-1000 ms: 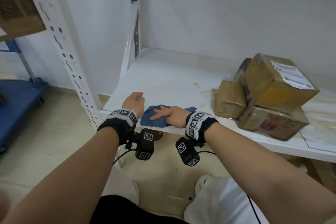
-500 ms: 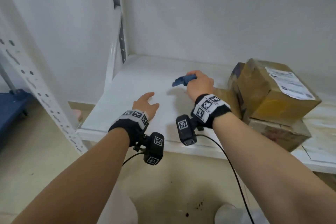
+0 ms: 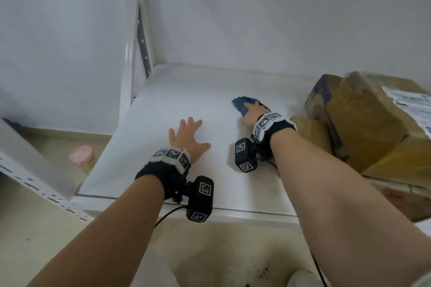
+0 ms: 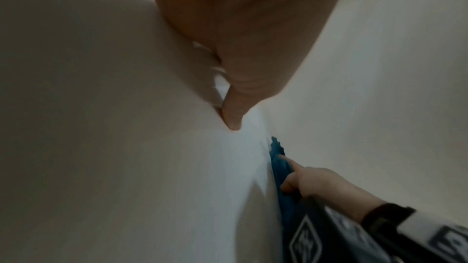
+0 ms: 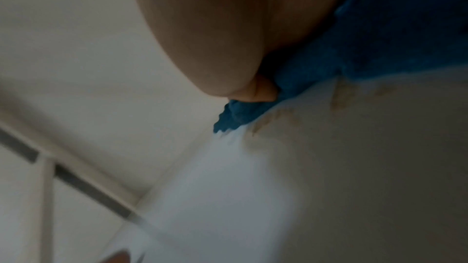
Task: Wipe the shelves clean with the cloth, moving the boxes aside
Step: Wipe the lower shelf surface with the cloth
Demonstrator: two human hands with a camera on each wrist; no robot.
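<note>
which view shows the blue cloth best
The right wrist view: the blue cloth fills its upper right, bunched against the white shelf board under the right hand. The head view shows only a small patch; the left wrist view a thin edge-on strip.

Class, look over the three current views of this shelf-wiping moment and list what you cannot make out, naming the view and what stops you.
- Print on the box label: head view, blurred and cut off by the right edge.
- Right hand fingers: head view, the hand's back hides them on the blue cloth.
- Lowest box: head view, the right forearm and the edge cut it off.
- Left hand fingers: left wrist view, the palm blocks them.
- Shelf stains: right wrist view, motion blur.
</note>
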